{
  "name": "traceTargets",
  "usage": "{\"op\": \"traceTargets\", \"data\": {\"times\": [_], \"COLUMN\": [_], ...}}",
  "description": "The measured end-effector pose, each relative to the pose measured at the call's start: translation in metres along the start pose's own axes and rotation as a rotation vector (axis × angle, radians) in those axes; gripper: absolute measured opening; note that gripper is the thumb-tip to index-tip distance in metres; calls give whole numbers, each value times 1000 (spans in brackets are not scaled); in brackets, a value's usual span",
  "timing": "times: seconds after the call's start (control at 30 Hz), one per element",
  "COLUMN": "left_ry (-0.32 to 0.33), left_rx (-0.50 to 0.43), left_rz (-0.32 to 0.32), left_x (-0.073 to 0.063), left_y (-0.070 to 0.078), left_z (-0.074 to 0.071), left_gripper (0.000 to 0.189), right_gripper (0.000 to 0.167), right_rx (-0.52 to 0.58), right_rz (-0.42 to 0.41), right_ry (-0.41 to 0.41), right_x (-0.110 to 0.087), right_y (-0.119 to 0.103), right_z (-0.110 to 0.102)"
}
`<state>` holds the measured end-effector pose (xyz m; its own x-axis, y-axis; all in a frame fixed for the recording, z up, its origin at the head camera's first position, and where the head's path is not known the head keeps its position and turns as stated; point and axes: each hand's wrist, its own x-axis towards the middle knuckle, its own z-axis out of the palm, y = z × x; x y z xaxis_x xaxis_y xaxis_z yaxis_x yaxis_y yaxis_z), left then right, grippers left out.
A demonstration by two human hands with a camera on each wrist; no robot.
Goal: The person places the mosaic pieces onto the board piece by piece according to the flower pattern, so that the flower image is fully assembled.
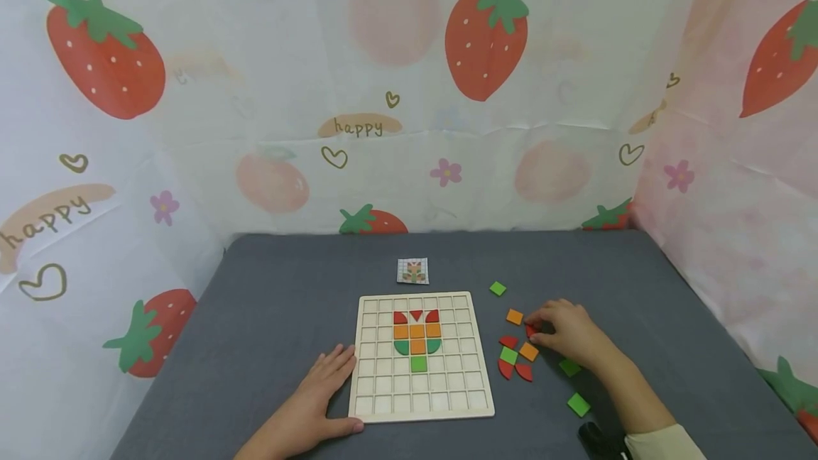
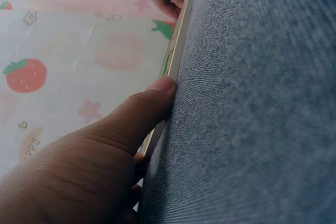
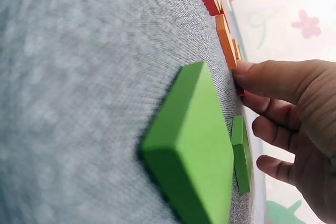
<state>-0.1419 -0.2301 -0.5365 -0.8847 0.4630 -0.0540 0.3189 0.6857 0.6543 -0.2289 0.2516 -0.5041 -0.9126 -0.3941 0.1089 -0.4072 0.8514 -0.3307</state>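
Note:
A pale wooden grid board [image 1: 377,403] lies on the table, with red, orange and green tiles forming a flower-like figure in its upper middle. My left hand [image 1: 315,394] rests at the board's near left corner, fingers fairly straight along the left edge and thumb [image 2: 152,95] against the near edge. To the right of the board, my right hand [image 1: 569,332] pinches a red tile [image 1: 530,331] between thumb and fingers, low over the cloth. The fingers partly hide that tile, so its full shape cannot be told.
Loose tiles surround the right hand: an orange square [image 1: 514,316], a red quarter-round [image 1: 524,372], a green square [image 1: 579,404] and several others. A small picture card [image 1: 412,271] lies beyond the board. Something black [image 1: 597,440] is beside the right forearm. Printed curtains [image 1: 287,91] enclose the table.

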Motion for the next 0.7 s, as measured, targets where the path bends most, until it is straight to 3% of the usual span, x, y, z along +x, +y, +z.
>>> {"op": "traceTargets", "data": {"times": [0.4,0.7], "left_ry": [-7,4], "left_rx": [7,8], "left_rz": [-1,14], "left_x": [1,0], "left_y": [2,0], "left_z": [-1,1], "left_gripper": [112,112], "right_gripper": [16,24], "right_rx": [-21,-2], "right_rz": [-45,-81], "right_ry": [38,126], "right_x": [-3,4], "right_y": [-4,-25], "right_z": [-5,-12]}}
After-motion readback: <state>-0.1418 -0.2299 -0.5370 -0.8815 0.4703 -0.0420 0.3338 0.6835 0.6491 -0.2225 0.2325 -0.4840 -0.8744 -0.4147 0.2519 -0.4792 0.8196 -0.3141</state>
